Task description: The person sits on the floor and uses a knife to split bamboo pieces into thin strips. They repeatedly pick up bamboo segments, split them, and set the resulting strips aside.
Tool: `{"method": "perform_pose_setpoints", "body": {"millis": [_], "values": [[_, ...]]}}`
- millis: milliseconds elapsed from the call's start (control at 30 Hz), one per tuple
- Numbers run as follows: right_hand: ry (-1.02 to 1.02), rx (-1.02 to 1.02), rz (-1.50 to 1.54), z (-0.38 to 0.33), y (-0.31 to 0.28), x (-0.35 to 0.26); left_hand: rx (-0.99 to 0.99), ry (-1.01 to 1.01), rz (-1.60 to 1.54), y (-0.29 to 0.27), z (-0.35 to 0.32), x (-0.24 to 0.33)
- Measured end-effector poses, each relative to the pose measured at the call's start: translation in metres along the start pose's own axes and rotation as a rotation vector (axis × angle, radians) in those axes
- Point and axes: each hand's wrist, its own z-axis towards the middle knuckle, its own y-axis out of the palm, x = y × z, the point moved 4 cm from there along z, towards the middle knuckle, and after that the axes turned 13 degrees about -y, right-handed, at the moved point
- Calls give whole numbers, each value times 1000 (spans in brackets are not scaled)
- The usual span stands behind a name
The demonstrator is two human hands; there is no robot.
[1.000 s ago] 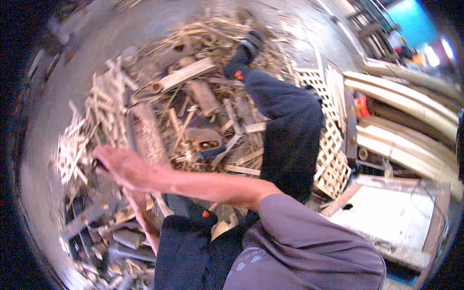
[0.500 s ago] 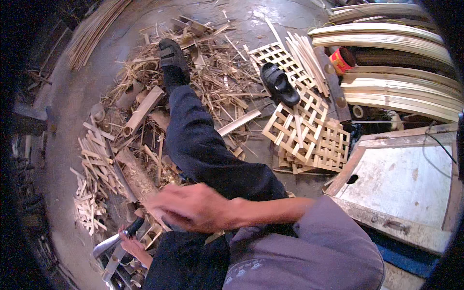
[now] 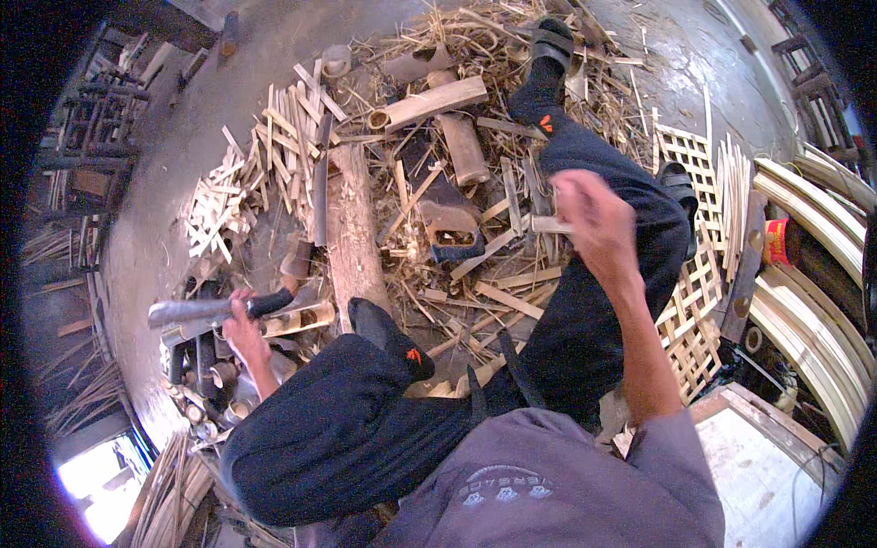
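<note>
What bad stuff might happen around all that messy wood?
The left hand is at a long, dark-handled tool; if its grey, blade-like end is sharp, a slip might cut skin. The right foot is among loose strips and might slide. Pale slats lie in a jumbled heap; grabbing one could leave a splinter.

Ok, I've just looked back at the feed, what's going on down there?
The person's left hand is at a long tool with a dark handle and a grey end, fingers lying across it; how firm the grip is cannot be told. The right hand is raised above the right leg, too blurred to show whether it holds anything. Between the legs lie a log and a saw among scraps, with a heap of sticks beyond the left hand.
</note>
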Motion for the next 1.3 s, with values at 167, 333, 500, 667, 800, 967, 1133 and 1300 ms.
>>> {"method": "perform_pose_setpoints", "body": {"millis": [167,333,500,667,800,967,1133,1300], "values": [[3,-771,-990,-40,45,215,-107,53,331,92,11,3],[145,-941,-990,-50,61,233,-260,153,182,142,0,6],[109,-678,-751,-6,73,168,-325,107,-22,160,1,-15],[64,-143,217,23,109,85,-254,119,125,149,1,-1],[917,-98,809,-20,168,62,-157,35,93,146,11,-12],[594,-348,675,-36,196,33,-120,109,-14,148,8,-17],[439,-600,133,-101,200,64,-104,103,92,149,6,-10],[227,-585,6,-70,192,26,-72,168,112,144,4,-15]]}}
